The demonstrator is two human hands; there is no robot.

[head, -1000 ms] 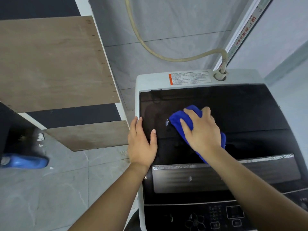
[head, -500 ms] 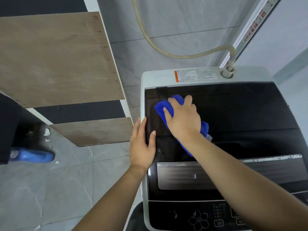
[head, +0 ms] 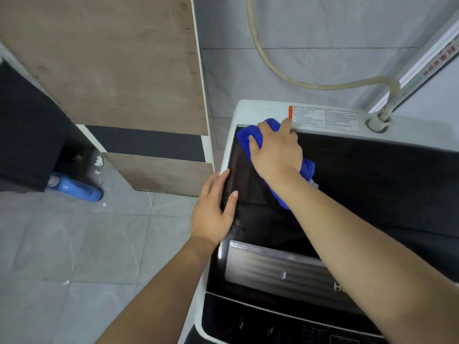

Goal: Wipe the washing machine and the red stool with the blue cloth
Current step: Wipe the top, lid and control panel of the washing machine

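The top-loading washing machine (head: pixel 387 175) fills the right half of the view, white-bodied with a dark glass lid. My right hand (head: pixel 275 150) presses the blue cloth (head: pixel 248 136) flat against the lid's far left corner, fingers spread over it; part of the cloth trails out under my wrist. My left hand (head: pixel 214 209) rests on the machine's left edge, thumb on the glass, holding no object. The red stool is not in view.
A beige hose (head: pixel 273 68) loops along the tiled wall to an inlet (head: pixel 377 122) at the machine's back. A plywood panel (head: pixel 119 63) leans at the left. A blue jug (head: pixel 77 189) lies on the grey floor tiles.
My right hand has slid the blue cloth from the middle of the lid toward its far left corner. My left hand stays on the left edge.
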